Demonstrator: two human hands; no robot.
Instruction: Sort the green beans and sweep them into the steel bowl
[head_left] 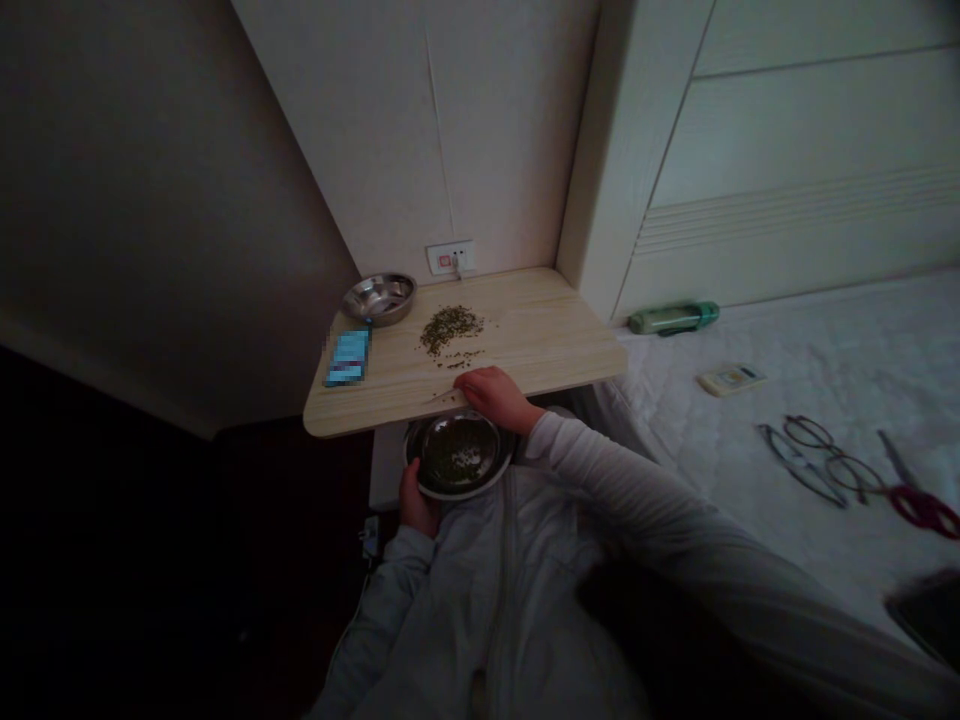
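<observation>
My left hand point(420, 500) grips the left rim of a shiny metal bowl point(491, 478), which is held against my lap just under the table's front edge. Small green bits, like dried beans or seeds, lie inside that bowl. My right hand point(496, 397) rests closed at the table's front edge above the bowl; a thin pale thing seems to stick out from its fingertips, too faint to name. Beyond it, a loose pile of the same small green bits point(450, 328) is spread on the wooden table point(540, 325), with a few strays near my fingers.
A second metal bowl point(380, 300) stands at the table's back left, with a phone point(349, 357) in front of it. On the bed point(675, 430) to the right lie a green bottle point(673, 318), a remote control point(731, 379), glasses point(855, 474) and scissors point(922, 508). A wall socket point(450, 257) holds a plug.
</observation>
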